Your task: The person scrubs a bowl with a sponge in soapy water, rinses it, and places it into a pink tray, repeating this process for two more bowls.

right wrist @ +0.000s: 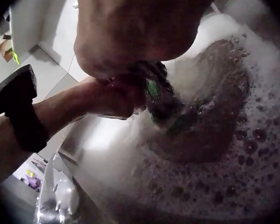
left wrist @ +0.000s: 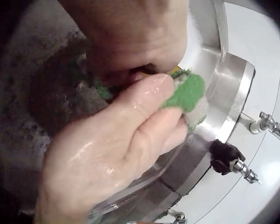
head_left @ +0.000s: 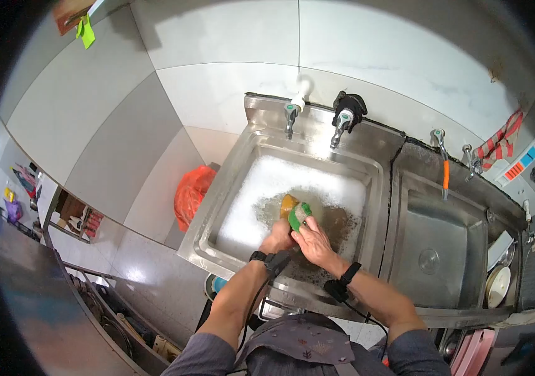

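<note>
Head view showed scrubbing over the soapy sink. The right hand clasped a green sponge in curled fingers, and the left hand gripped a brownish dish. Turning it probably called for a firm hold.

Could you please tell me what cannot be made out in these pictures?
The orange item: head view, mostly hidden by the left hand, right hand and sponge.
The sink bottom: head and right wrist views, under foam.
The left hand's grip: left wrist view, too close and shadowed.
</note>
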The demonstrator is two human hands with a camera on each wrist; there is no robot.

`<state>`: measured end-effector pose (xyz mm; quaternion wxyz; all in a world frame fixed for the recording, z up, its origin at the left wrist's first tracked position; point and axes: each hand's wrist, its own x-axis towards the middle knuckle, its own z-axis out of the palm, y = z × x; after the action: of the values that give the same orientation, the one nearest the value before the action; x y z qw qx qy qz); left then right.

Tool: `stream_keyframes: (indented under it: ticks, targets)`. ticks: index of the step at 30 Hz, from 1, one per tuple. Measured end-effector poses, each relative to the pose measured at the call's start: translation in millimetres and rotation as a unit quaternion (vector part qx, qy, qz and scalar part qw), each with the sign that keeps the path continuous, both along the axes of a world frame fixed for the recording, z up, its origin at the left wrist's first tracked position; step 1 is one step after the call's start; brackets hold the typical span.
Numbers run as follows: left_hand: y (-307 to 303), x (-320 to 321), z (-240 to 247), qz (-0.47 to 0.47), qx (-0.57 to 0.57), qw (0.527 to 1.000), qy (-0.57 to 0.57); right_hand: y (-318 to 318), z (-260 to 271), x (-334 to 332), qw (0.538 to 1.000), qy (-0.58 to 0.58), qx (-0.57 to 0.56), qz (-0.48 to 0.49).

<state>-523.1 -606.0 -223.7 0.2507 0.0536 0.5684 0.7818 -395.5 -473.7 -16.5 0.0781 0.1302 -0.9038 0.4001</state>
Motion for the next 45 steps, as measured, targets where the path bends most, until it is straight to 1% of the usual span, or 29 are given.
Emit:
stream_keyframes:
  ticks: [2,3,4,5,6,9,11,12,13,14,15,17,19,23,26,28,30,31,32,34,35,36,38,39,40,41,42,43,45]
  targets:
    - [7,8,4,-0.021,0.007,0.999,0.024,-1,4,-2,1.0,0.017,0.008,0.006]
    - [10,14,12,-0.043,0.014,0.998,0.048,0,3,-7,0.996,0.078,0.031,-0.004]
    - [-23,38,42,-0.043,0.014,0.998,0.049,2,3,-14,0.989,0.14,0.054,-0.013]
    - [-21,47,91,-0.025,0.028,0.992,-0.123,3,2,-21,0.989,0.14,0.055,-0.011]
    - [8,51,149,-0.006,0.043,0.955,-0.292,4,0,-27,0.99,0.124,0.066,-0.024]
    - [7,59,176,-0.057,-0.026,0.95,-0.306,7,-3,-43,0.99,0.125,0.022,-0.06]
    - [9,54,154,-0.054,0.0,0.933,-0.355,14,-2,-53,0.99,-0.036,-0.104,-0.094]
    - [8,57,156,-0.064,0.006,0.931,-0.359,17,-4,-61,0.955,-0.119,-0.245,-0.12]
    - [6,57,161,-0.075,0.011,0.929,-0.362,18,-8,-61,0.954,-0.119,-0.247,-0.12]
    - [5,57,164,-0.075,0.01,0.929,-0.361,18,-12,-60,0.893,-0.183,-0.37,-0.18]
    - [4,55,162,-0.096,0.018,0.927,-0.361,19,-18,-60,0.808,-0.242,-0.483,-0.235]
    - [2,58,157,-0.116,0.025,0.924,-0.362,23,-31,-53,0.794,-0.266,-0.51,-0.198]
    - [3,59,158,-0.096,0.007,0.928,-0.361,20,-36,-51,0.699,-0.306,-0.606,-0.223]
    - [9,65,151,-0.066,0.045,0.924,-0.373,11,-11,-40,0.674,-0.379,-0.589,-0.237]
    - [12,59,142,-0.026,0.038,0.932,-0.359,1,-39,-38,0.672,-0.38,-0.587,-0.241]
    - [26,51,128,0.036,-0.073,0.959,-0.273,-3,-53,-35,0.66,-0.375,-0.6,-0.252]
    - [35,42,108,0.098,-0.187,0.96,-0.182,-6,-65,-36,0.638,-0.374,-0.623,-0.256]
    - [37,38,94,0.126,-0.242,0.952,-0.135,-8,-50,-32,0.636,-0.375,-0.623,-0.258]
    - [35,33,81,0.125,-0.243,0.952,-0.136,-9,-35,-25,0.65,-0.35,-0.627,-0.247]
    - [29,32,75,0.161,-0.415,0.894,0.056,-8,-35,-19,0.666,-0.326,-0.627,-0.237]
    - [26,31,73,0.163,-0.413,0.894,0.055,-5,-44,-19,0.792,-0.282,-0.458,-0.289]
    - [20,43,113,0.081,-0.425,0.9,0.05,1,-61,-21,0.878,-0.224,-0.268,-0.328]
    - [12,57,168,-0.045,-0.453,0.89,0.029,29,-83,-30,0.906,-0.22,-0.124,-0.34]
    - [9,59,156,-0.044,-0.453,0.89,0.027,37,-84,-29,0.92,-0.197,-0.029,-0.336]
    - [6,57,132,-0.091,-0.524,0.824,0.195,42,-81,-30,0.921,-0.198,-0.029,-0.335]
    - [5,53,111,-0.134,-0.574,0.725,0.355,45,-75,-30,0.926,-0.203,0.033,-0.317]
    - [3,50,98,-0.168,-0.563,0.768,0.255,47,-69,-28,0.926,-0.21,0.095,-0.299]
    - [0,51,102,-0.17,-0.562,0.769,0.254,48,-59,-24,0.925,-0.213,0.096,-0.3]
    - [-8,52,114,-0.274,-0.526,0.785,0.178,48,-43,-18,0.931,-0.213,0.21,-0.208]
